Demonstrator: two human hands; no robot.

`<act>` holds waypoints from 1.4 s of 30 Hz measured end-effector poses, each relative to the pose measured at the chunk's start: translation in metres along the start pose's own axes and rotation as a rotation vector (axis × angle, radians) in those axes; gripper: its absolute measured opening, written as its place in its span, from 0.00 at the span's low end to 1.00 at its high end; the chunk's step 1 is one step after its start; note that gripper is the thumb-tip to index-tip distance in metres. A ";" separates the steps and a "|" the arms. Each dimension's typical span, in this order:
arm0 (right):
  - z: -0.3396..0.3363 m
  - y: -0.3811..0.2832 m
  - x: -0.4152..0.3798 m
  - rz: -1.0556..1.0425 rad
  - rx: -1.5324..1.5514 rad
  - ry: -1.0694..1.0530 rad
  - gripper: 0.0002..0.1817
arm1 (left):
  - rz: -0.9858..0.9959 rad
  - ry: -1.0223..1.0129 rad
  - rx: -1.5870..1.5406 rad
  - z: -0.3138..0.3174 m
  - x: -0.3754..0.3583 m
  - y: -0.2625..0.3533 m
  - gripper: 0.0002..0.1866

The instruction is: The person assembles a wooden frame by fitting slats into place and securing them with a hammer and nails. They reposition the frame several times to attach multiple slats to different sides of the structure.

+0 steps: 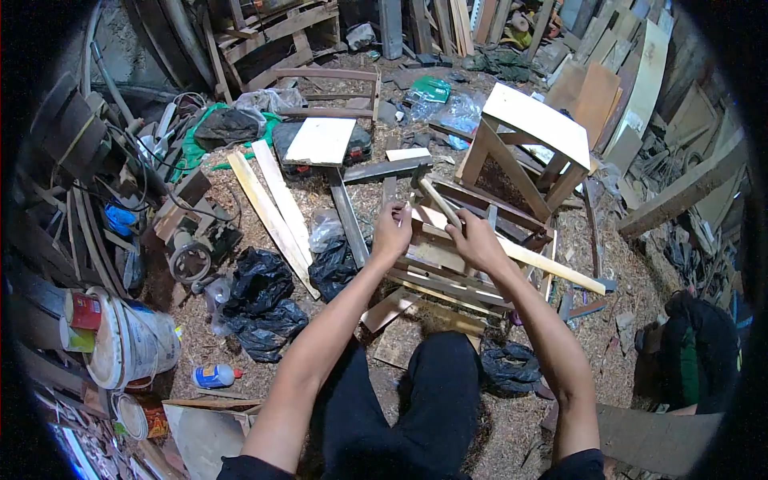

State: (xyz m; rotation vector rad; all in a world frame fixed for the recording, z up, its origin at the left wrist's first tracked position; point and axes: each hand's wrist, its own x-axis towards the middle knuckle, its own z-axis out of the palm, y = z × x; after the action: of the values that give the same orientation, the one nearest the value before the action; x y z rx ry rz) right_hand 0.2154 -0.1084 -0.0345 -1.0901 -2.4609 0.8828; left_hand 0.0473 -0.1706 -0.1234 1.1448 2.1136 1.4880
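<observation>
Sawdust-strewn workshop floor surrounds a half-built slatted wooden frame (448, 268); the left hand (392, 230) pinches something small on its top rail, the right hand (478, 240) grips a hammer (436, 196); several slats look fixed, nailing appears unfinished.

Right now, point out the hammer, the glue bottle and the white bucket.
hammer (437, 200): head view, on its wooden handle.
glue bottle (213, 375): head view, on its body.
white bucket (140, 340): head view, on its side wall.
</observation>
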 end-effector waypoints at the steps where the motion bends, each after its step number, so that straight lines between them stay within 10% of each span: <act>1: -0.005 -0.003 -0.002 -0.021 0.018 -0.013 0.17 | 0.156 0.134 0.136 -0.001 0.001 0.002 0.12; 19: 0.030 0.009 -0.018 0.255 0.008 -0.006 0.16 | 0.085 0.138 -0.054 -0.003 0.001 0.006 0.09; 42: 0.044 -0.024 -0.026 0.029 -0.159 0.055 0.14 | -0.055 0.136 -0.220 0.000 0.000 -0.007 0.07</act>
State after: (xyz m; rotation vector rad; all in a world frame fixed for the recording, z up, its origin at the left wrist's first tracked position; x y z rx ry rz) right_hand 0.1971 -0.1586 -0.0529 -1.1893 -2.5102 0.6642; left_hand 0.0443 -0.1715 -0.1293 0.9237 1.9865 1.7653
